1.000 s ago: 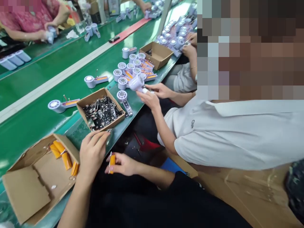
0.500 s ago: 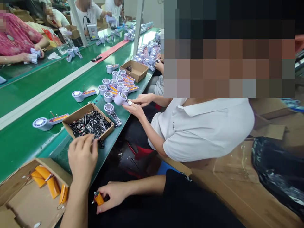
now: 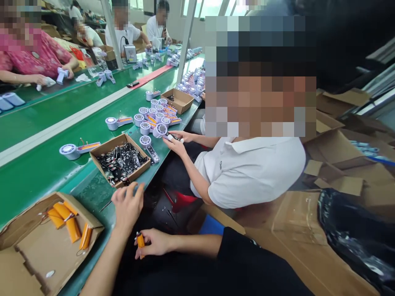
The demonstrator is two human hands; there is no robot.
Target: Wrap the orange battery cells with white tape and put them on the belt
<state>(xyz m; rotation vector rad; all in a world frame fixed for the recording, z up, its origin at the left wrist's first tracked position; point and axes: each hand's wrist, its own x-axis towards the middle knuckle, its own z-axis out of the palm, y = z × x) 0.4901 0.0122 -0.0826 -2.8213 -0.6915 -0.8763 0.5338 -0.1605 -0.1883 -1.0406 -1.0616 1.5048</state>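
My left hand (image 3: 128,203) hovers over the near table edge with its fingers apart and nothing visible in them. Just beyond its fingertips is a cardboard box (image 3: 135,177) heaped with small black circuit boards (image 3: 121,160). Low over my lap, my right hand (image 3: 156,241) grips an orange wrapped battery (image 3: 140,240) between thumb and fingers; a small connector shows at its top. Left of my forearm, an open cardboard box (image 3: 33,255) holds several orange batteries (image 3: 71,228). A thin dark rod (image 3: 105,205) lies on the table beside my left hand.
Several lilac fan housings (image 3: 69,151) rest on the green table (image 3: 33,172), many clustered farther along. A co-worker in a white shirt (image 3: 247,172) sits at my right, handling one lilac fan (image 3: 161,130). Another box (image 3: 182,102) stands beyond. People work across the table.
My left hand has drawn back from the circuit-board box, its fingers now more spread. My right hand still holds the battery. The view has shifted, and the co-worker's fan has tilted.
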